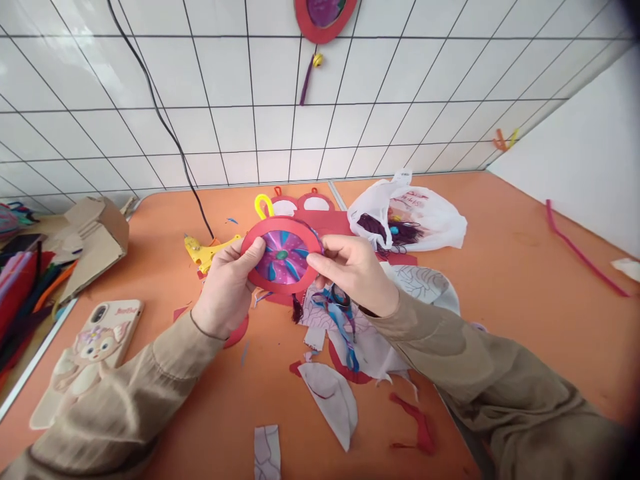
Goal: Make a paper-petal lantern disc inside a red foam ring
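A round ornament [281,256] with a red ring and a pleated purple, pink and blue centre is held up above the table. My left hand [226,283] grips its left rim, thumb on the front. On the right rim, my right hand [356,270] pinches the edge between thumb and fingers. A yellow loop [263,207] stands up at the ornament's upper left, and a dark tassel [297,309] hangs below it. Fabric scraps [370,347] and blue-purple strips [345,327] lie beneath my right hand.
A yellow glue gun [213,252] with a black cord lies left of the ornament. Behind my right hand sits a white plastic bag [440,217] with dark thread. A phone [95,353] and cardboard [103,240] are at left. Red scraps [423,427] lie in front. Another ornament [315,33] hangs above.
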{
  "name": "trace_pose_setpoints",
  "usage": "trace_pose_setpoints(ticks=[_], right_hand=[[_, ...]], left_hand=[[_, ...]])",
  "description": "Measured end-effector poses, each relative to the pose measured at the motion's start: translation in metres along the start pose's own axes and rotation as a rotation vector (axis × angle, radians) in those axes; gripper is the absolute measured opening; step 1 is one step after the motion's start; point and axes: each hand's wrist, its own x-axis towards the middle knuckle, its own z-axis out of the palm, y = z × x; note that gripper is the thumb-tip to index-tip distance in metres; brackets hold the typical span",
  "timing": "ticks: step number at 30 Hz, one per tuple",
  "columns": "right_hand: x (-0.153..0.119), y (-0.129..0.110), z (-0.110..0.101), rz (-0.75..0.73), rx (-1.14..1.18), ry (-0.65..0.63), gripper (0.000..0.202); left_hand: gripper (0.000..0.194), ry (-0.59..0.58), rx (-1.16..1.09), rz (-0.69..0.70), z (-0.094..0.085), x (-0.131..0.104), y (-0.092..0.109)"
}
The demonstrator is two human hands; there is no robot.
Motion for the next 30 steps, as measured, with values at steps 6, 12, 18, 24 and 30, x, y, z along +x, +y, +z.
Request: trace_pose_setpoints(ticks=[6, 12, 18, 24, 30], right_hand=[[-0.0011, -0.0030, -0.0031, -0.035, 0.112, -0.010, 0.034], [-0.0011, -0.0038, -0.0032, -0.058, 0.113, -0.022, 0.032], [-0.0002, -0.0018, 0.0008, -0.039, 0.129, -0.054, 0.021], [0.0023, 0.0017, 0.0052, -0.003, 0.037, -0.037, 0.014], [0.0051, -0.0012, -0.0003, -0.002, 0.042, -0.070, 0.014]], left_hand=[[0.018, 0.024, -0.032, 0.031, -0.0015, 0.0018, -0.0016], [0.015, 0.033, -0.050, 0.031, -0.0020, 0.0024, -0.0019], [0.009, 0.070, -0.083, 0.019, 0.0006, 0.0003, -0.0030], [0.014, 0.079, -0.102, -0.011, 0.0025, -0.0019, -0.0070], [0.025, -0.013, -0.035, 0.001, -0.0038, 0.0026, -0.0024]])
